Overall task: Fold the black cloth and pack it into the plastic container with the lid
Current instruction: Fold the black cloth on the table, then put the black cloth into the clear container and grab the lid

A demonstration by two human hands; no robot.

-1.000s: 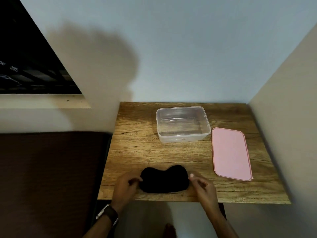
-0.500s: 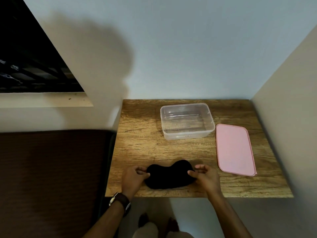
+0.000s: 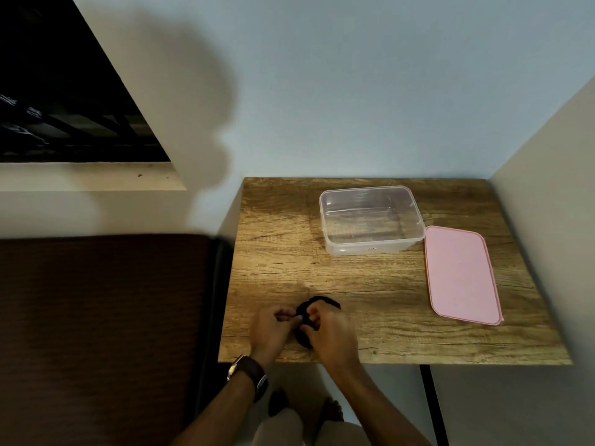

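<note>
Black cloth (image 3: 304, 312), bunched small, sits near the front edge of the wooden table (image 3: 386, 317) between our hands. Our left hand (image 3: 270, 329) and right hand (image 3: 331, 333) both pinch it, fingers curled close together. The clear rectangular plastic container (image 3: 370, 220) stands open farther back, the flat pink lid (image 3: 460, 275) just beside it.

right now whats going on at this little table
A person is folding a black cloth near the front edge of the wooden table, left hand and right hand both pinching it. The clear plastic container sits empty further back, and its pink lid lies beside it.
</note>
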